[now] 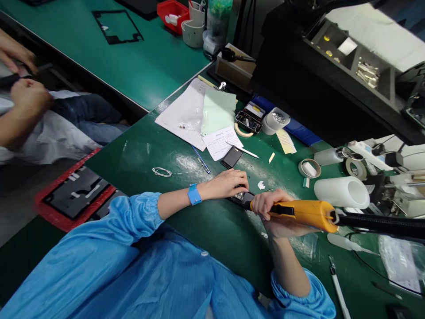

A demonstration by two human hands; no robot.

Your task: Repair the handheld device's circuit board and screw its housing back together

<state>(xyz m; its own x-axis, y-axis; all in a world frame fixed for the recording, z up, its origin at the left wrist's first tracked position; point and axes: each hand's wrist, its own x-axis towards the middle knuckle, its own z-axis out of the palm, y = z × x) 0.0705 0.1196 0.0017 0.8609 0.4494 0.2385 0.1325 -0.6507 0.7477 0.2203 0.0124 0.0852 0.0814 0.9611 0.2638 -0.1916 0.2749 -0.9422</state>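
Observation:
My right hand point(269, 204) is wrapped around the yellow handle of a hot-air gun point(307, 213), whose black tip points left at an opened phone point(237, 198) lying on the green bench mat. A thick black hose runs from the handle's rear to the right. My left hand point(228, 182), with a blue wrist strap point(194, 194) behind it, rests at the phone's upper edge. Its fingers are bent and pressed together there; whatever they pinch is hidden. A second dark phone part point(231, 157) lies just beyond, near a white pen-like stick point(244, 149).
Papers point(219, 141), a blue pen point(201, 159) and a coiled white cable point(162, 172) lie ahead and left. To the right stand a white roll point(341, 192), a tape ring point(309, 168) and a knife point(338, 288). A co-worker's hands point(31, 95) are at far left.

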